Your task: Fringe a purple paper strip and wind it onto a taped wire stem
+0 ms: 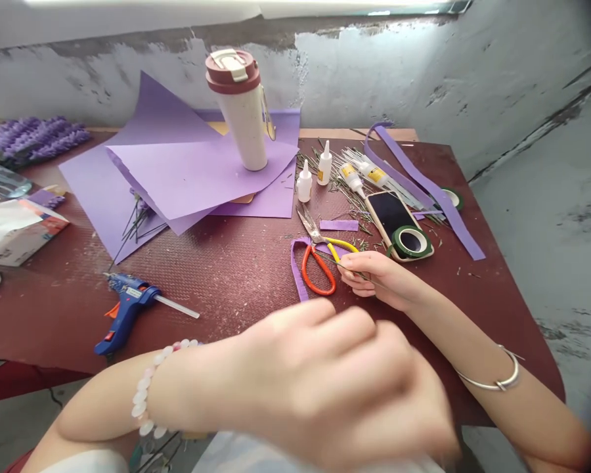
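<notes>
My left hand (315, 387), blurred and close to the camera, is curled into a fist in the lower middle. Its fingertips, and anything in them, are hidden. Farther right, my right hand (384, 279) pinches a thin green stem wire (364, 275) between thumb and fingers, just above the table. Beside those fingertips lie scissors (311, 228) with red and yellow handles. A narrow purple paper strip (298, 272) curves under them, and a short purple piece (339, 225) rests close by. A roll of green floral tape (398, 251) sits on a phone (388, 211) beyond my right hand.
A blue glue gun (131, 299) lies at left. Behind stand a lidded tumbler (243, 125) on purple sheets (177, 174) and small glue bottles (304, 184). Cut green stems (342, 194) and a long purple strip (453, 217) lie right; lavender-like flowers (37, 139) and a tissue pack (27, 233) left.
</notes>
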`<state>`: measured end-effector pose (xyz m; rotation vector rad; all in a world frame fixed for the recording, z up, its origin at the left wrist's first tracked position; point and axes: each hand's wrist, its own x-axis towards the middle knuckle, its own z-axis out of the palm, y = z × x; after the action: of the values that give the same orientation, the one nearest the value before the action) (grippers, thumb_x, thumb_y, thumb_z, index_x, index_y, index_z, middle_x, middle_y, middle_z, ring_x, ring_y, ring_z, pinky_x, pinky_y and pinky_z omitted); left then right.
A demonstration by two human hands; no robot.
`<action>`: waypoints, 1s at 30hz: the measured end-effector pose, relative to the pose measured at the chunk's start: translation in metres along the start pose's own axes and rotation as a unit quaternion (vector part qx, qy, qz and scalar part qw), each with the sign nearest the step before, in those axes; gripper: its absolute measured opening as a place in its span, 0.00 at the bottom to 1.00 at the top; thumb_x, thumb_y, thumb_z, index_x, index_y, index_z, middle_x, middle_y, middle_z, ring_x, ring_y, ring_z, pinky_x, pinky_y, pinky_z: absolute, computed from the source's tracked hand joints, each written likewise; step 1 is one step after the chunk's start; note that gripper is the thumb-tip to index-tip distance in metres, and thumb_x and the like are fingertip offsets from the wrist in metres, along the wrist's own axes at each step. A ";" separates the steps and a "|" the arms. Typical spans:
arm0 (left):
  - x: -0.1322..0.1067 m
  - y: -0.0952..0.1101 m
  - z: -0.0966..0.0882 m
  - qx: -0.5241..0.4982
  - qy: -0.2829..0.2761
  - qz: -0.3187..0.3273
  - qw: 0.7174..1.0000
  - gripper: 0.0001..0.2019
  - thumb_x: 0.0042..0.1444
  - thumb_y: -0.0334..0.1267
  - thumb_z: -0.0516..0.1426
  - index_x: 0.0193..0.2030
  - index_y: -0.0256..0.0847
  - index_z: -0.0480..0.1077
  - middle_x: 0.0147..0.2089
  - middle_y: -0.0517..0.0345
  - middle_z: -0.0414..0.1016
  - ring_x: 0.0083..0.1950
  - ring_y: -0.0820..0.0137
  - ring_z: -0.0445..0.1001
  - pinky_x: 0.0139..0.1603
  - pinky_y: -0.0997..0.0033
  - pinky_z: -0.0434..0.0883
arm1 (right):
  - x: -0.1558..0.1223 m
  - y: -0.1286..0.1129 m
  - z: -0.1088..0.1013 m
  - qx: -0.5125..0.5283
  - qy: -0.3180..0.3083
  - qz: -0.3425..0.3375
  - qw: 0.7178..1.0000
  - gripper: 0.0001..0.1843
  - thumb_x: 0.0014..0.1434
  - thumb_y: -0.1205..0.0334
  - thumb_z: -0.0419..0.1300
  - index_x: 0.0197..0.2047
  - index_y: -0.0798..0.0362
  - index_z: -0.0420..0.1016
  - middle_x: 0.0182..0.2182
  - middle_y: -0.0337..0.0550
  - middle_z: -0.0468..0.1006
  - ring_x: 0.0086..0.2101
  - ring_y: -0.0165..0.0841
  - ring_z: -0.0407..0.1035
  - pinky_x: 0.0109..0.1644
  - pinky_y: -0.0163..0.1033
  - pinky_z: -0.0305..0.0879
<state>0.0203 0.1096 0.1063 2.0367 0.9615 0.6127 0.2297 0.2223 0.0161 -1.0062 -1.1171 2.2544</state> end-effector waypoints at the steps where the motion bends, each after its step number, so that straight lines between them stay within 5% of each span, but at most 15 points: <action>1: 0.025 -0.004 -0.012 0.101 -0.016 0.030 0.994 0.09 0.62 0.43 0.54 0.36 0.49 0.75 0.37 0.55 0.79 0.39 0.65 0.75 0.38 0.66 0.68 | 0.000 0.000 0.001 -0.003 0.003 -0.002 1.000 0.17 0.57 0.59 0.64 0.22 0.55 0.63 0.17 0.30 0.55 0.18 0.21 0.43 0.21 0.31 0.38; 3: 0.064 -0.022 -0.040 0.278 0.009 0.009 0.960 0.12 0.64 0.35 0.50 0.38 0.44 0.74 0.36 0.54 0.78 0.38 0.65 0.74 0.36 0.67 0.66 | 0.000 0.000 0.002 -0.009 0.009 -0.005 1.000 0.18 0.57 0.59 0.64 0.22 0.55 0.62 0.17 0.31 0.55 0.18 0.21 0.43 0.21 0.31 0.38; 7: 0.104 -0.085 -0.116 0.434 0.058 -0.243 0.866 0.10 0.63 0.37 0.51 0.40 0.39 0.74 0.40 0.49 0.77 0.42 0.58 0.73 0.40 0.62 0.66 | -0.001 0.000 0.003 -0.023 0.010 -0.005 1.000 0.18 0.57 0.58 0.65 0.23 0.55 0.62 0.19 0.32 0.57 0.19 0.22 0.44 0.21 0.31 0.41; 9: 0.117 -0.121 -0.153 0.430 0.101 -0.283 0.852 0.10 0.61 0.32 0.52 0.44 0.39 0.74 0.46 0.49 0.76 0.46 0.57 0.73 0.44 0.61 0.66 | -0.001 0.000 0.003 -0.029 0.011 -0.007 0.999 0.18 0.57 0.58 0.65 0.23 0.55 0.62 0.19 0.32 0.56 0.19 0.22 0.44 0.22 0.32 0.41; 12: 0.133 -0.167 -0.183 0.396 0.079 -0.317 0.858 0.14 0.56 0.28 0.56 0.49 0.38 0.72 0.50 0.49 0.75 0.49 0.59 0.70 0.50 0.61 0.65 | -0.001 0.000 0.003 -0.030 0.013 -0.004 0.999 0.19 0.56 0.57 0.65 0.23 0.54 0.61 0.19 0.32 0.56 0.19 0.22 0.44 0.22 0.32 0.41; 19: 0.145 -0.222 -0.176 0.373 0.069 -0.328 0.865 0.13 0.49 0.25 0.60 0.44 0.36 0.72 0.56 0.41 0.70 0.54 0.55 0.69 0.53 0.62 0.64 | 0.002 0.002 0.001 -0.024 0.012 0.010 1.000 0.19 0.56 0.56 0.66 0.23 0.55 0.62 0.19 0.31 0.57 0.18 0.21 0.45 0.22 0.31 0.41; 30: 0.148 -0.235 -0.183 0.334 0.105 -0.372 0.860 0.07 0.55 0.36 0.58 0.30 0.34 0.71 0.36 0.53 0.76 0.48 0.66 0.71 0.51 0.70 0.62 | 0.002 0.005 0.001 -0.037 0.014 0.006 0.999 0.19 0.56 0.55 0.65 0.24 0.55 0.62 0.20 0.31 0.58 0.19 0.22 0.46 0.22 0.31 0.42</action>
<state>-0.1152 0.4048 0.0339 1.9146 2.1787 0.0559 0.2275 0.2206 0.0114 -1.0741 -1.1942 2.2151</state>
